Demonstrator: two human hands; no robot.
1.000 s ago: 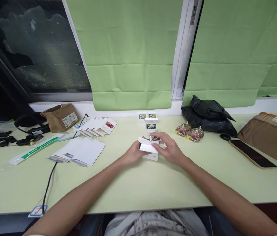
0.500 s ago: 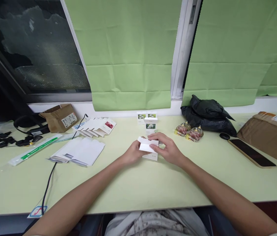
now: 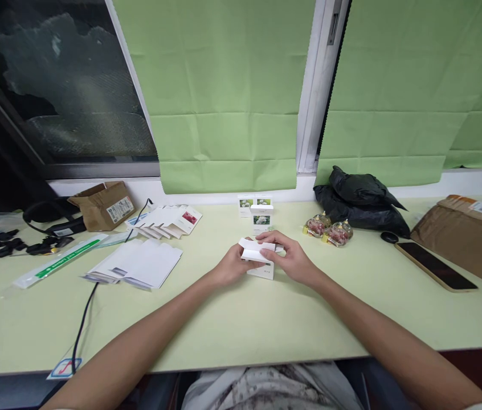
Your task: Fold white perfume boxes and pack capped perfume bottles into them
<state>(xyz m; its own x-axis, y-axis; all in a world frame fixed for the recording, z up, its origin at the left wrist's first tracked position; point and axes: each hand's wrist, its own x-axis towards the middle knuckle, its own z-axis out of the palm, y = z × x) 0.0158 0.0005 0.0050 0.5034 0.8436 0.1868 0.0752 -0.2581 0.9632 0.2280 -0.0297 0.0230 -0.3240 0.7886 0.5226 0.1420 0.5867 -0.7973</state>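
A small white carton stands on the pale green table, its top flaps partly folded. My left hand grips its left side, fingers curled round it. My right hand holds the right side, with fingertips pressing down on the top flap. Whatever is inside the carton is hidden. Just behind it stand three small white boxes with flower pictures.
Flat white carton blanks and a fanned stack of them lie at left, crossed by a black cable. At right lie two round glass bottles, a black bag, a phone and a brown parcel.
A small silver cap showed at the carton's top a second ago; it is now covered. My right fingers have come down over the top flap, folding it lower.
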